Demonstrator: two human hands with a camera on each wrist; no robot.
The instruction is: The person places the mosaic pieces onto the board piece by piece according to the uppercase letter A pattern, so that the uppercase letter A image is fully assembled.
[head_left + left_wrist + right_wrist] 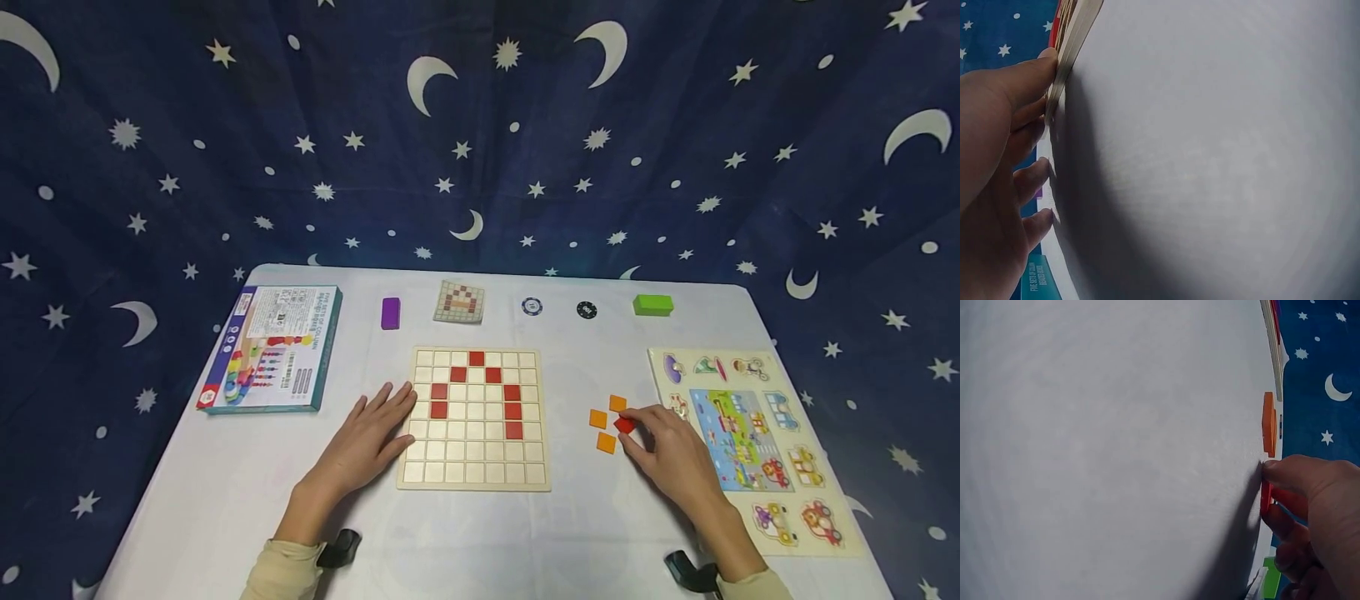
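Observation:
A square wooden grid board (475, 451) lies mid-table, with several red square tiles (513, 412) forming an arch in its pale cells. My left hand (363, 442) has its fingers spread, the tips and thumb touching the board's left edge. To the right of the board, my right hand (675, 458) holds a red tile (624, 425) between thumb and index finger. In the right wrist view that red tile (1265, 498) stands close to the white tabletop. Three orange tiles, among them the nearest orange tile (606, 442), lie just left of my right fingertips.
A picture puzzle board (757, 533) lies under and beyond my right forearm. Along the back are a purple block (390, 313), a pattern card (459, 302), a blue-and-white chip (532, 307), a black chip (587, 310) and a green block (653, 305). A game box (300, 375) sits at left.

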